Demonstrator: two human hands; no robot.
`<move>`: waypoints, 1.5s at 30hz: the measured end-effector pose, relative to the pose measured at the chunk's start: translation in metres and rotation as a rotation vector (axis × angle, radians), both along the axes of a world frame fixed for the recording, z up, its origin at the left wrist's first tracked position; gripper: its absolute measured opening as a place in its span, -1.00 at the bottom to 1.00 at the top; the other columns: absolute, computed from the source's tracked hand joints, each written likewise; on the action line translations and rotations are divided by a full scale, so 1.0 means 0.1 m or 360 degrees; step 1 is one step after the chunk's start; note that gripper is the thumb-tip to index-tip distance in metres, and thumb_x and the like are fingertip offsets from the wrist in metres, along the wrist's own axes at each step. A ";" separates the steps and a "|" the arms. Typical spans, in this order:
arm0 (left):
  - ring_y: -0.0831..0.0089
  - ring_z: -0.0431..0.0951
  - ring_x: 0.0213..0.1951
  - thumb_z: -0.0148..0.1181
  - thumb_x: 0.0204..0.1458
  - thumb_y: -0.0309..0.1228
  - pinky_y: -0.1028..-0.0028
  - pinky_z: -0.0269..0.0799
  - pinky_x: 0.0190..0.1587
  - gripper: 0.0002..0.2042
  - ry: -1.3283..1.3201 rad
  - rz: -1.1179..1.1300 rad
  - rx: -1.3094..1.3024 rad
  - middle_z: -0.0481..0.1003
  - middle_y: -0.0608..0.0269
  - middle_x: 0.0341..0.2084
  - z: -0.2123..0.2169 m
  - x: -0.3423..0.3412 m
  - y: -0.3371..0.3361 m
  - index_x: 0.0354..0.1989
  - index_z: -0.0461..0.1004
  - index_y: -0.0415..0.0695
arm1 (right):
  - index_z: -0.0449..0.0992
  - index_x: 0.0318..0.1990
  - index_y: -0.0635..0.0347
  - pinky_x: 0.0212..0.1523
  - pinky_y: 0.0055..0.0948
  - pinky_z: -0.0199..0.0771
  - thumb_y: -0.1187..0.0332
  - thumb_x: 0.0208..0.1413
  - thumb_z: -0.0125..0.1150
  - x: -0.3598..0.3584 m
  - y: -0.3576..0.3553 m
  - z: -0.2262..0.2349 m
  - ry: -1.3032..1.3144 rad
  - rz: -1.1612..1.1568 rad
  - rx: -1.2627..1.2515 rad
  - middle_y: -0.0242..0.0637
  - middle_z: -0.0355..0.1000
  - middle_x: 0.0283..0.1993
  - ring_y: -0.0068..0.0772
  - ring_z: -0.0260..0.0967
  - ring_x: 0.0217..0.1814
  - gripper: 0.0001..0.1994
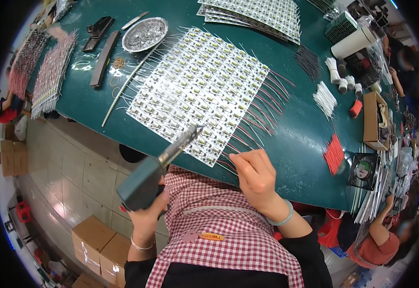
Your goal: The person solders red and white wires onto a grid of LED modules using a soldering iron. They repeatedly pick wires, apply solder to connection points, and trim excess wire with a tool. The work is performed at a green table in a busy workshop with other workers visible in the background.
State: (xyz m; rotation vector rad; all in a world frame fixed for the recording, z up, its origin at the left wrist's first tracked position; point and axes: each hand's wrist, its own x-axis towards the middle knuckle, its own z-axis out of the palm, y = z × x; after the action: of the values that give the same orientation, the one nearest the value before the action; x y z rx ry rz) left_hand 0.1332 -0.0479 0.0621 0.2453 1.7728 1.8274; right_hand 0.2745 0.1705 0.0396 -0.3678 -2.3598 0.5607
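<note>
A large white panel of small circuit boards (190, 86) lies tilted on the green table, studded with yellowish-green parts. Red and white wires (262, 110) stick out along its right edge, and pale wires run out along its left edge. My left hand (147, 216) is wrapped round the handle of a dark green soldering gun (142, 185). The gun's metal tip reaches over the panel's lower part; whether it touches cannot be made out. Beside the panel's near right corner, my right hand (255, 177) pinches a thin wire between thumb and forefinger.
An oval metal dish (145, 35) stands beyond the panel, near a dark bar (104, 58) and rubber bands. Bundles of black (307, 61), white (325, 99) and red wires (333, 154) lie to the right, near a small fan (363, 171). More panels (252, 17) are stacked at the back.
</note>
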 end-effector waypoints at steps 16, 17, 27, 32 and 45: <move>0.36 0.54 -0.48 0.32 -0.14 -0.61 0.48 0.43 -0.41 -0.83 0.0716 -0.0504 -0.0430 0.52 0.10 -0.44 0.00 0.29 -0.13 -0.33 0.54 -0.34 | 0.53 -0.19 0.29 -0.48 -0.41 0.39 0.64 -0.19 0.26 -0.03 -0.10 -0.23 -0.0053 -0.0008 0.0031 -0.27 0.41 -0.37 -0.31 0.36 -0.39 -0.70; 0.36 0.54 -0.47 0.31 -0.14 -0.61 0.48 0.43 -0.41 -0.83 0.0734 -0.0529 -0.0443 0.52 0.10 -0.44 0.00 0.29 -0.13 -0.33 0.53 -0.34 | 0.53 -0.20 0.29 -0.48 -0.41 0.39 0.64 -0.19 0.26 -0.03 -0.10 -0.22 -0.0056 -0.0010 0.0032 -0.27 0.41 -0.37 -0.31 0.36 -0.39 -0.70; 0.36 0.52 -0.48 0.30 -0.17 -0.64 0.47 0.43 -0.41 -0.82 0.0891 -0.0609 -0.0465 0.50 0.11 -0.45 -0.10 0.29 -0.12 -0.33 0.53 -0.33 | 0.53 -0.20 0.30 -0.47 -0.41 0.40 0.63 -0.18 0.24 -0.02 -0.10 -0.23 -0.0083 -0.0004 0.0042 -0.27 0.40 -0.35 -0.30 0.37 -0.37 -0.71; 0.38 0.51 -0.52 0.31 -0.15 -0.62 0.48 0.42 -0.45 -0.83 0.0850 -0.0573 -0.0467 0.50 0.12 -0.46 -0.07 0.30 -0.13 -0.33 0.54 -0.33 | 0.56 -0.22 0.29 -0.45 -0.39 0.40 0.66 -0.16 0.28 -0.02 -0.12 -0.22 -0.0093 -0.0038 -0.0004 -0.27 0.42 -0.37 -0.29 0.37 -0.38 -0.73; 0.38 0.52 -0.51 0.32 -0.16 -0.64 0.49 0.42 -0.45 -0.83 0.0941 -0.0581 -0.0433 0.50 0.12 -0.45 -0.07 0.32 -0.10 -0.34 0.53 -0.32 | 0.57 -0.23 0.28 -0.43 -0.37 0.41 0.67 -0.15 0.30 -0.02 -0.13 -0.22 -0.0097 -0.0061 -0.0020 -0.28 0.43 -0.37 -0.29 0.38 -0.38 -0.73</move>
State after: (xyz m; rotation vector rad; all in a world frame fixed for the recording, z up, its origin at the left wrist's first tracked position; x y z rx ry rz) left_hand 0.1647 -0.0576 0.0553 1.0101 2.1565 1.3093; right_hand 0.2725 0.1577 0.0171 -0.4403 -2.4035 0.5536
